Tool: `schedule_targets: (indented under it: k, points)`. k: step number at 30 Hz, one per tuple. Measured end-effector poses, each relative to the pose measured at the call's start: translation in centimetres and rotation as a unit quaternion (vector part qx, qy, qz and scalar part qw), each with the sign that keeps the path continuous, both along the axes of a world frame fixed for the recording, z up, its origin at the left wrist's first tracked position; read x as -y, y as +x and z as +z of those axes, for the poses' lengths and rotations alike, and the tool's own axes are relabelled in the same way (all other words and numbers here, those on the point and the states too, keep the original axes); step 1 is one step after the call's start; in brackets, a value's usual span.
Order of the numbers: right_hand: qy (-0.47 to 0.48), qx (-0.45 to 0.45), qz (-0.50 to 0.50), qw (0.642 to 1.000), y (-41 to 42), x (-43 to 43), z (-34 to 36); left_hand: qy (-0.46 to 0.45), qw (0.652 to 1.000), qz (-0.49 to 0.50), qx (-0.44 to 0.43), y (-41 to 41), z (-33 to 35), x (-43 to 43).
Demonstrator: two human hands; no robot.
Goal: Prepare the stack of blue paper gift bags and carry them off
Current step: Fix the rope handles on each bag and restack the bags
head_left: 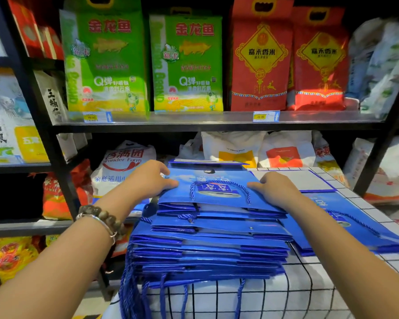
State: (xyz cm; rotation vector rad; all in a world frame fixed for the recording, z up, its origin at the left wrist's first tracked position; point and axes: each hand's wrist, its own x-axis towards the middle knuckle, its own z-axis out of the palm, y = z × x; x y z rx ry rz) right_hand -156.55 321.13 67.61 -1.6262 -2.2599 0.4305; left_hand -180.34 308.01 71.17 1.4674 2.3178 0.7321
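Squaring-up looks to be the step in hand; the carry has not begun. The stack of blue paper gift bags (207, 245) lies flat on the checked cloth of the table (309, 293), at its left edge and close to the near-left corner. Just beside it on the right lies a lower pile of blue bags (355, 226).

Both hands sit on the top bag (217, 189). The left hand (148, 178), with a bead bracelet (101, 218) at its wrist, has its fingers bent over the bag's left edge and its thumb laid on the face. The right hand (276, 187) mirrors it on the right edge. Each grip is clamped on that top bag alone, not on the stack.

The bags lie with their long axis across the table, left to right. Their mouths point toward the person: the cord handles (134, 284) spill over the near edge, and the print on the top bag reads upside down from here. The layers are fanned, the upper ones set back from the lower.

The next move likely calls for pushing the layers flush and gathering the loose cords. Then both hands must go low on the stack's sides, or beneath it, since a lift from the top bag would leave the rest behind. Behind the table, rice sacks (106, 61) fill a shelf (194, 120).
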Motion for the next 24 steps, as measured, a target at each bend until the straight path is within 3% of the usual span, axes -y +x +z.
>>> schedule_targets:
  k: [5,8,17,24]
  points:
    - [0.069,-0.023,-0.013,0.997,3.9,-1.0,1.5,0.016,0.997,-0.068,-0.017,3.0,1.5,-1.2]
    - [0.096,-0.009,-0.032,0.995,7.8,-2.1,2.4,-0.020,0.993,-0.112,-0.029,6.2,2.6,-3.3]
    - [0.058,-0.001,-0.103,0.993,20.5,-5.2,1.9,-0.055,0.971,-0.220,-0.069,18.0,0.8,-10.5]
    - [0.015,0.036,-0.119,0.992,23.5,-7.5,-2.7,-0.131,0.957,-0.230,-0.117,22.1,-3.6,-13.3]
